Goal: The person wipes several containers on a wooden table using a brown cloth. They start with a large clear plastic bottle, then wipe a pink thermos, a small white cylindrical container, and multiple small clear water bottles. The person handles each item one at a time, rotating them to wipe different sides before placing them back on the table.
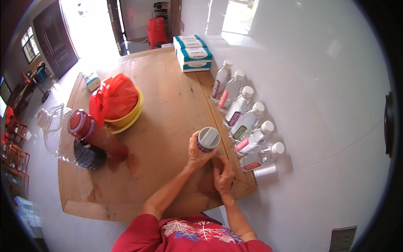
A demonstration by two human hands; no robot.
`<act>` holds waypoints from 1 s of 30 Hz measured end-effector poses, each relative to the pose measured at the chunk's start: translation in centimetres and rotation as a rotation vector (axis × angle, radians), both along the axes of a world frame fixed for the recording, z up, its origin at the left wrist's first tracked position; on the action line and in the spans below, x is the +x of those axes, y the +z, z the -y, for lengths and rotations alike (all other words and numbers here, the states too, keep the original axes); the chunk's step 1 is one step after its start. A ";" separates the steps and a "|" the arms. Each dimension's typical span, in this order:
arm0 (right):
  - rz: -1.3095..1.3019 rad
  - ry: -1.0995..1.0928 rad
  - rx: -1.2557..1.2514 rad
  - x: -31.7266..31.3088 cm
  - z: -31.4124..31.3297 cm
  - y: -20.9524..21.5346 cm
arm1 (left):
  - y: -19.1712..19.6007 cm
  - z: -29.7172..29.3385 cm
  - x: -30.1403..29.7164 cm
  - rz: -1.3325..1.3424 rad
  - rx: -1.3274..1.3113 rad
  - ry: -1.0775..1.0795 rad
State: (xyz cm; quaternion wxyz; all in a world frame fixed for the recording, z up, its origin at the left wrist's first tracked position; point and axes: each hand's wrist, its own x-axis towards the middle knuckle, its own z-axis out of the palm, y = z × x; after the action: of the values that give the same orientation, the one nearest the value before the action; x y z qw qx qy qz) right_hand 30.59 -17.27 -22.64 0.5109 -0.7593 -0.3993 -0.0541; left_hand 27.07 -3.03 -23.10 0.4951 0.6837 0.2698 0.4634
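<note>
Below the left grip [200, 155] and the right grip [223, 175], the torso wears a deep-red, short-sleeved fabric shirt [166, 243]. Its loose left sleeve [136, 235] ends near the elbow; the right sleeve [257, 246], the same plain red, shows only partly. Across the chest spreads a print of branching, leaf-like shapes [202, 232] in white and blue-violet, apparently with pale lettering [212, 224] above, strongly foreshortened. Both forearms [170, 191] are bare.

The yellow basin [135, 115] holds a red bag [119, 98]; right of the basin, the canister [208, 139] is grey-lidded and purple, the bottle caps [247, 91] white.
</note>
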 end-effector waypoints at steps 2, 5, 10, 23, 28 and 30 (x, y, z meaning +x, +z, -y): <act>-0.078 0.013 0.103 1.0 -0.1 1.2 | 0.5 0.7 -3.5 0.028 0.021 0.037; -0.469 -0.156 0.225 1.5 -1.8 3.9 | 0.4 1.3 -8.4 -0.016 -0.008 0.008; -0.248 0.389 0.256 -4.4 -4.8 10.9 | 1.6 2.6 -12.8 -0.152 0.094 -0.005; 0.304 0.378 -0.058 -7.4 -7.4 11.0 | 1.9 1.9 -13.8 0.028 -0.074 -0.178; 0.466 0.422 -0.058 -7.9 -6.3 10.9 | 1.4 1.0 -14.1 0.057 -0.129 -0.337; 0.592 0.460 -0.073 -8.5 -5.6 11.3 | 1.6 1.0 -13.9 0.058 -0.138 -0.349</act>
State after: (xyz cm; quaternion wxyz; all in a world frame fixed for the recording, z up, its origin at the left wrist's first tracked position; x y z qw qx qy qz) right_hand 22.09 -11.69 -11.34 0.3448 -0.6190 -0.6914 -0.1410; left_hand 13.14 -3.99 -21.47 0.6211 0.6709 0.1639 0.3705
